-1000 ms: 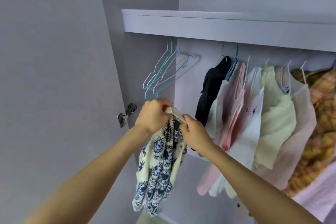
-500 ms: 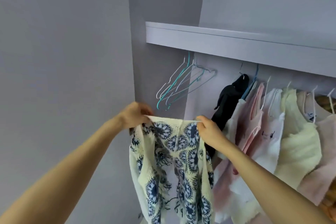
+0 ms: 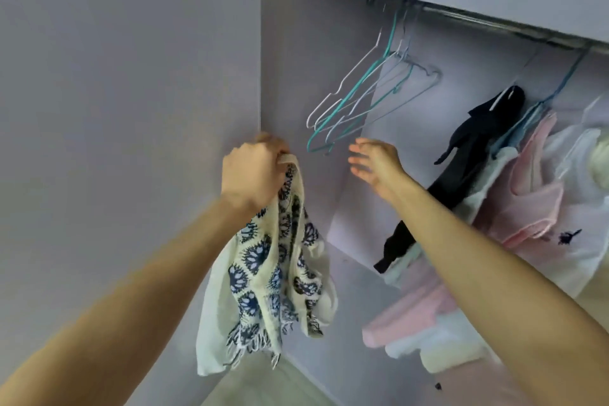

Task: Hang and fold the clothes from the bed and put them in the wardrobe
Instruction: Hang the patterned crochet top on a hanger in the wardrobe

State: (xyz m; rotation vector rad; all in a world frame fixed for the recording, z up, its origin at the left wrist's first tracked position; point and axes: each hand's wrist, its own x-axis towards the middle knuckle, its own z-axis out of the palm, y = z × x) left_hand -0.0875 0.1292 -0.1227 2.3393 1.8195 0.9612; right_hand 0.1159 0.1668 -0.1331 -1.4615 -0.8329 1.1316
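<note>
Cream blue-printed top long axis vertical, fringe down, bunched in left hand; right hand splayed, empty.

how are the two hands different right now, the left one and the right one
The left hand is curled round the top of the blue-patterned garment, which hangs from it; the right hand holds nothing. The left hand's fingers are closed, the right hand's fingers are spread. The right hand is close below the empty hangers; the left hand is farther left, by the wardrobe door edge. Both are raised at about the same height.
</note>
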